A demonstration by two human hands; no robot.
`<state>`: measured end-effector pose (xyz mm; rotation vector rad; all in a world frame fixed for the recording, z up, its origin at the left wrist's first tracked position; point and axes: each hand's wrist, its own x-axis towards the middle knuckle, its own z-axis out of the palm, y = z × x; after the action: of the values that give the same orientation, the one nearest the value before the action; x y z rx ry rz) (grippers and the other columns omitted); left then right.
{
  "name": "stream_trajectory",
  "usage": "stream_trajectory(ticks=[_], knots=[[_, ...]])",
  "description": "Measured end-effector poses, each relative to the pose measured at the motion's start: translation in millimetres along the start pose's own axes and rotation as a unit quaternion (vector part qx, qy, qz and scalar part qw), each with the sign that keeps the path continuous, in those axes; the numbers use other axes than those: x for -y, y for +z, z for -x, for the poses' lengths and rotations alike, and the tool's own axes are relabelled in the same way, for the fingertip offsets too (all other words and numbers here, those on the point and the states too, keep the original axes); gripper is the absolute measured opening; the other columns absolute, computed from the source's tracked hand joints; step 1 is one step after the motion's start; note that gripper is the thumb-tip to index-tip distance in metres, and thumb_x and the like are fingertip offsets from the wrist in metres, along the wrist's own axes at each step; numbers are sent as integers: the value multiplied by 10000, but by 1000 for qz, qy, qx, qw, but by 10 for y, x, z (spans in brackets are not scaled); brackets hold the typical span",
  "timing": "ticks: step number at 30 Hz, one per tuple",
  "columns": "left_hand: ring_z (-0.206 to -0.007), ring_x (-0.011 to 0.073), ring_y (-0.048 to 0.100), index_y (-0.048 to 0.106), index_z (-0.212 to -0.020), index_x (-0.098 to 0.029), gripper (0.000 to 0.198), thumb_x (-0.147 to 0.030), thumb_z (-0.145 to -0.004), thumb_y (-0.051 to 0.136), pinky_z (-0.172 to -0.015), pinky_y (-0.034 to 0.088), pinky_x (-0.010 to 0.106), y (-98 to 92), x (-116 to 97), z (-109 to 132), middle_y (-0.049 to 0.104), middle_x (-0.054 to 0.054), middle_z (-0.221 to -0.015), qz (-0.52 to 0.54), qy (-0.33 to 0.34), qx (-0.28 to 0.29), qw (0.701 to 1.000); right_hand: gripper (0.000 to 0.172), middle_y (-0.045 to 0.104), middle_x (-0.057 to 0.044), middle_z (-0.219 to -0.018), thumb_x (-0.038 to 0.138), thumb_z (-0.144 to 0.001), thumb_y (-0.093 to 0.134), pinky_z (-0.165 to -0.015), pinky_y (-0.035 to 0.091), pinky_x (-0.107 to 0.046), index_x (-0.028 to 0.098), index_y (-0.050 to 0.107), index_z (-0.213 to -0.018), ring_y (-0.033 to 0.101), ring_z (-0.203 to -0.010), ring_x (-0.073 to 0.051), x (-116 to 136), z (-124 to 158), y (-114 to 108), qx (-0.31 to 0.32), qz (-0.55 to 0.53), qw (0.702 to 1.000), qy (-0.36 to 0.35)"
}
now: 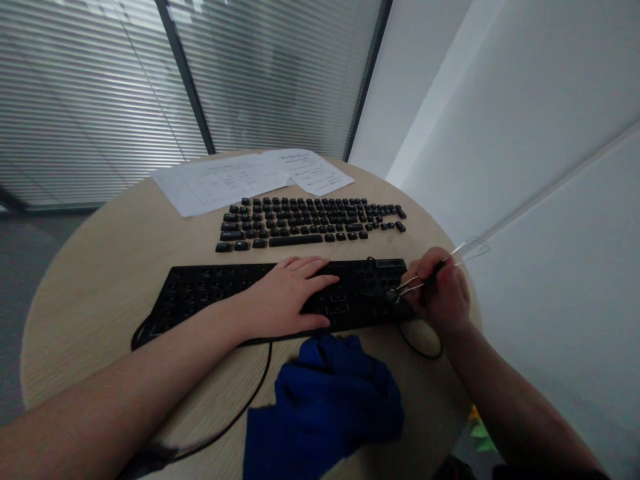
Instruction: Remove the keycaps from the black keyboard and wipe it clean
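A black keyboard base lies across the round table, its keycaps off over much of it. My left hand rests flat on the middle of the base with its fingers spread. At the base's right end, my right hand is closed around a wire keycap puller; the wire tips touch or hover just over the keys there. Behind the base, loose black keycaps are laid out in rows like a keyboard, with the space bar in the front row.
A crumpled blue cloth lies in front of the base. Printed papers are at the back of the wooden table. A black cable curves across the front left. A white wall stands to the right, blinds behind.
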<state>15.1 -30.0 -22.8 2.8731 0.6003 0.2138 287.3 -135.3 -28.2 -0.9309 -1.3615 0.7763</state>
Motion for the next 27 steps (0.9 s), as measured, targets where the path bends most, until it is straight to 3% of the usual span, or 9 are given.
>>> stream_trajectory(ticks=[2,6,10,14,21,27], knots=[[-1457,391,452,551,-1481,-215,733,-560,-862,737,-1180,353,573,-6,1,4,458,210,-1593,4,3,-3,1000,421,514,37,-586,664,-972,534,-356,276,-247,261,504,-854,414,-409,-121,3,-2,-2,-15,2,1000,4],[-1421,383,492,594,-1431,-191,653,-432,-856,785,-1160,395,571,-48,-41,-10,500,214,-1553,25,33,-51,998,375,544,31,-606,607,-984,566,-392,321,-238,239,553,-911,446,-426,-112,-60,27,55,55,15,997,46],[-1207,277,649,698,-1255,-206,318,-271,-944,688,-1049,521,451,-113,-175,-34,674,125,-1329,63,98,-139,983,372,561,37,-618,597,-980,586,-403,343,-221,228,571,-937,458,-437,-104,-102,43,146,68,-31,992,106],[-996,206,696,712,-1196,-199,234,-231,-1008,577,-872,582,340,-142,-299,-38,723,76,-1148,59,145,-181,971,379,611,28,-663,609,-976,587,-395,351,-202,231,566,-951,476,-442,-97,-88,52,187,70,-91,983,142],[-837,168,675,728,-1066,-186,226,-204,-1042,505,-742,576,292,-137,-371,-46,733,56,-989,-5,183,-209,961,389,650,11,-700,608,-980,580,-403,373,-193,220,570,-964,507,-462,-99,-65,71,232,88,-118,970,192],[-863,187,675,705,-1030,-182,175,-198,-999,534,-763,577,311,-126,-402,-44,716,53,-988,32,181,-156,970,405,652,-4,-704,609,-966,606,-448,414,-192,206,590,-937,545,-522,-110,-54,56,240,110,-131,962,215]])
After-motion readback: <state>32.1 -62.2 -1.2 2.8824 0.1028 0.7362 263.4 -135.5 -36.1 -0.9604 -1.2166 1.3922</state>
